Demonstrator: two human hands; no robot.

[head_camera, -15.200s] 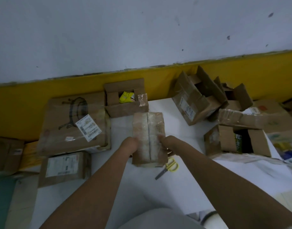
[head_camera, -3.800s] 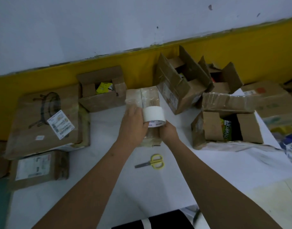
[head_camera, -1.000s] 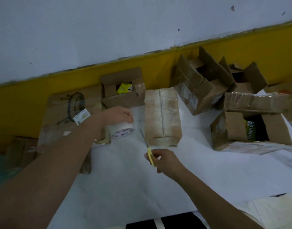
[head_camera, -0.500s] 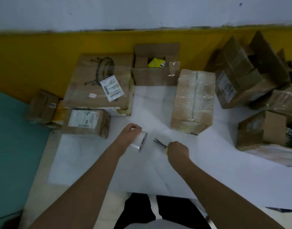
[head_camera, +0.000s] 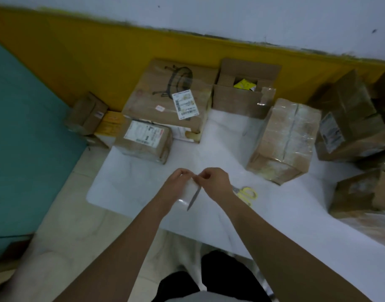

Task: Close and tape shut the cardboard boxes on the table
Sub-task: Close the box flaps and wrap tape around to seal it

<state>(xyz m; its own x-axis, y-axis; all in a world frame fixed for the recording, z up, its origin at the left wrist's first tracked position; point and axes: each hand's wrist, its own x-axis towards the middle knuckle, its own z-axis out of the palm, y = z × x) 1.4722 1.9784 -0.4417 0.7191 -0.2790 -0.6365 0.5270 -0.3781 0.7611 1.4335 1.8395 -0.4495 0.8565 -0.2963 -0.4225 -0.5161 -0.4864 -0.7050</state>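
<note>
The left hand (head_camera: pixel 177 184) is curled round the tape roll (head_camera: pixel 189 192) over the near edge of the white table (head_camera: pixel 126 184). At its three o'clock the right hand (head_camera: pixel 216 182) picks at the roll's top with its fingertips while gripping the yellow-handled scissors (head_camera: pixel 248 194), the blade slanting to seven o'clock across the roll. That blade could nick the left fingers, or the scissors could slip from the busy hand. The tape end may also tear narrow. The open box (head_camera: pixel 237 99) waits at twelve o'clock and the wrapped box (head_camera: pixel 285 140) at two.
</note>
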